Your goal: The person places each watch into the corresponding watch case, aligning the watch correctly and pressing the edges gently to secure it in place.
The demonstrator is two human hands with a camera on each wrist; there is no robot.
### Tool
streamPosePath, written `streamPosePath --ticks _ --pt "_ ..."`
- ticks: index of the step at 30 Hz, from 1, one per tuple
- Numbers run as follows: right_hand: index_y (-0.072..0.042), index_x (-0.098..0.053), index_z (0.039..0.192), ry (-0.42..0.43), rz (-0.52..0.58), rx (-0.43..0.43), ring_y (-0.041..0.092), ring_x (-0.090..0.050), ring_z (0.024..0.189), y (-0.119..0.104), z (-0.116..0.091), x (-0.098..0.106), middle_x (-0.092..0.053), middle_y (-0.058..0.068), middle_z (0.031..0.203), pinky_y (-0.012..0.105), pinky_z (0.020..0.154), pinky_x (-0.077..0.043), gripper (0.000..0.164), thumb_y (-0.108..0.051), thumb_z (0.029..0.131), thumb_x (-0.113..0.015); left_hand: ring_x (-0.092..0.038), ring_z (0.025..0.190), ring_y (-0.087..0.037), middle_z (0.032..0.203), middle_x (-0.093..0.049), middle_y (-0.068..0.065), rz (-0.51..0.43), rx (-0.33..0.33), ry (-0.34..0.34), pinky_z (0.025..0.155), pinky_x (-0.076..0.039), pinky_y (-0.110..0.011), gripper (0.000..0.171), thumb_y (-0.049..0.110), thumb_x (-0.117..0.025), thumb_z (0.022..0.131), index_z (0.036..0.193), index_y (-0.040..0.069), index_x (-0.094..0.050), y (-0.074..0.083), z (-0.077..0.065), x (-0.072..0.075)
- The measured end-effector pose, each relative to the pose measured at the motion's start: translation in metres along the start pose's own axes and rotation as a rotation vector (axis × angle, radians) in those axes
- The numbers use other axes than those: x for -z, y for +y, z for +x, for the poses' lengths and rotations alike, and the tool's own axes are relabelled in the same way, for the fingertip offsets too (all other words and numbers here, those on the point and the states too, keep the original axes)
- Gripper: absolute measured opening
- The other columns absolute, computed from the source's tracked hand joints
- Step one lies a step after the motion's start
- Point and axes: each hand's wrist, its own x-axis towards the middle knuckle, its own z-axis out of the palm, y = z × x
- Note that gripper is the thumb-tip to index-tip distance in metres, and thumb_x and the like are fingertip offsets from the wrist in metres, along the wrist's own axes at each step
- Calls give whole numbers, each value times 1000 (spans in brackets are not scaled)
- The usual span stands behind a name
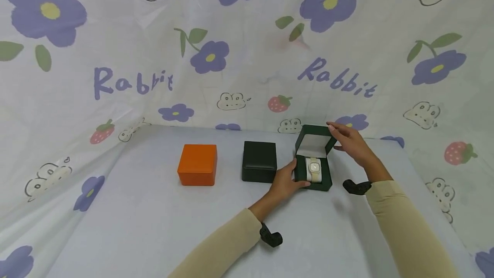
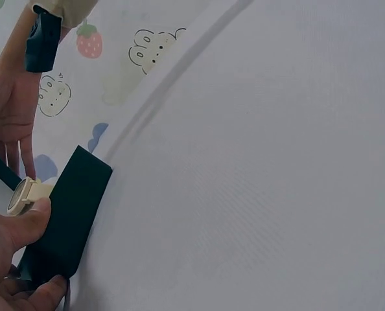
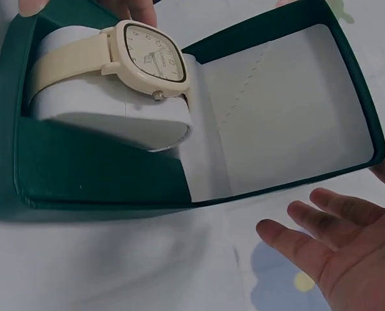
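Observation:
A dark green watch box (image 1: 325, 178) stands with its lid (image 1: 315, 131) raised, showing a white lining. Inside, a cream watch (image 3: 155, 59) with a squarish case is strapped round a white cushion (image 3: 115, 120). My left hand (image 1: 285, 182) grips the box's base at its left side, thumb on the front rim and fingers at the outer wall. At the lid's upper right corner, my right hand (image 1: 352, 143) touches the edge with its fingertips. Most of its fingers (image 3: 296, 249) stretch out beside the lid, apart from it, in the right wrist view.
A black box (image 1: 259, 161) sits just left of the green one, its lid down. Farther left is an orange box (image 1: 197, 164), also closed. Behind the white table (image 1: 154, 226) hangs a cloth (image 1: 247, 85) printed with flowers and rabbits.

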Motion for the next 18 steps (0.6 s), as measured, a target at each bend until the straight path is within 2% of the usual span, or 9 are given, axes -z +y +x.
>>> streamPosePath --ticks 4,11,18 --pt "-4 -39 155 29 12 -15 45 -29 147 0 0 -5 -31 24 160 61 103 -46 66 -48 107 -44 -39 145 -28 156 -39 -22 15 27 4 117 -37 -33 91 26 -83 86 153 -10 -32 -2 -1 -4" --pt "4 -51 141 85 42 -7 47 -42 137 5 -6 -13 -40 26 152 58 97 -51 60 -44 105 -54 -39 145 -26 157 -39 -19 -15 70 0 116 -38 -33 91 26 -84 86 154 -8 -32 -2 -2 -8" --pt "4 -52 133 105 81 11 40 -55 122 4 -8 -19 -56 18 125 61 101 -49 56 -42 101 -62 -41 143 -28 155 -41 -20 -9 59 19 115 -40 -34 90 25 -83 86 153 -9 -34 -3 1 -4"
